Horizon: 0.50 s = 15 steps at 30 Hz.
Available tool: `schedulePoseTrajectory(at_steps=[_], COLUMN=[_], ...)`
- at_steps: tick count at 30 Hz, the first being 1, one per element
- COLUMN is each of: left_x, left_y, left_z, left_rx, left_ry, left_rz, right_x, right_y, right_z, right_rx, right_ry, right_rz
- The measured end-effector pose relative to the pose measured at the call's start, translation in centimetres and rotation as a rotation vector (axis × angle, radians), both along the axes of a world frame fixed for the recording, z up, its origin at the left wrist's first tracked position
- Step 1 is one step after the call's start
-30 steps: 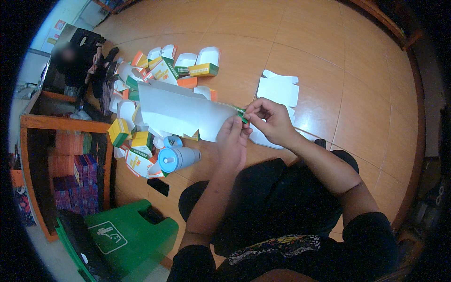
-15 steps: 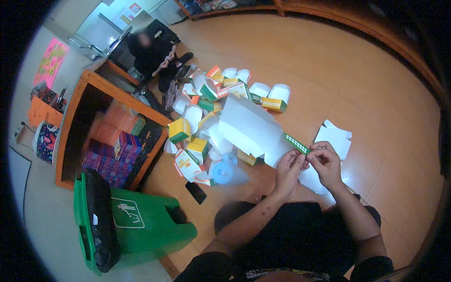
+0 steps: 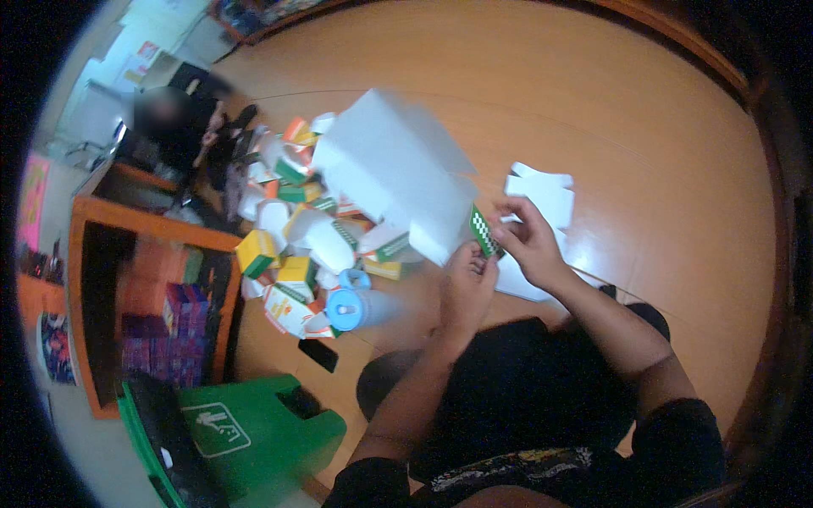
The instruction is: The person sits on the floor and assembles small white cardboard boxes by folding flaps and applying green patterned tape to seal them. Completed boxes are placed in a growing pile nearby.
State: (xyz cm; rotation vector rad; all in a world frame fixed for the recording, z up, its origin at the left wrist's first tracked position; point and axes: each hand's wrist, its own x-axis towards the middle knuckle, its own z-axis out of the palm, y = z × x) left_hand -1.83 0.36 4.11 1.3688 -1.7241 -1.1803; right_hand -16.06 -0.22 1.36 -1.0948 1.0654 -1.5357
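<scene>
In front of me a large white cardboard box blank (image 3: 389,152) is held up at a tilt, partly smeared by motion. Its green-and-white checked flap (image 3: 483,230) stands between my hands. My left hand (image 3: 467,278) is closed on the lower end of this flap, fingers wrapped on the card. My right hand (image 3: 535,241) has its thumb and bent fingers at the flap's right edge, pinching it. Beneath and beyond the hands, more flat white blanks (image 3: 546,203) lie on the floor.
Left of the blank spreads a pile of folded food boxes (image 3: 278,275) in yellow, green, orange and white. A blue lidded tumbler (image 3: 347,310), a phone (image 3: 318,356) and a green bin (image 3: 262,423) stand or lie nearer me. Another person (image 3: 190,127) sits beyond, beside an orange-framed shelf (image 3: 85,313).
The view has swung, so the scene sits further left and lower. The blank's checked flap has turned more upright, and my right hand has moved up along its edge.
</scene>
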Motion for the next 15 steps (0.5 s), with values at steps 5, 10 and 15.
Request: schedulePoseTrajectory(at_steps=[5, 10, 15], left_x=[-0.1, 0.3, 0.5], left_y=[0.4, 0.5, 0.4], left_z=[0.3, -0.3, -0.8], left_rx=[-0.228, -0.394, -0.444], left_ry=[-0.366, -0.547, -0.372], left_rz=[-0.160, -0.245, -0.144], right_x=[-1.9, -3.2, -4.0], right_y=[-0.9, -1.1, -1.9], right_z=[1.7, 2.5, 2.1], right_rx=[0.005, 0.111, 0.348], right_ry=[0.005, 0.026, -0.222], right_rz=[-0.122, -0.288, -0.249])
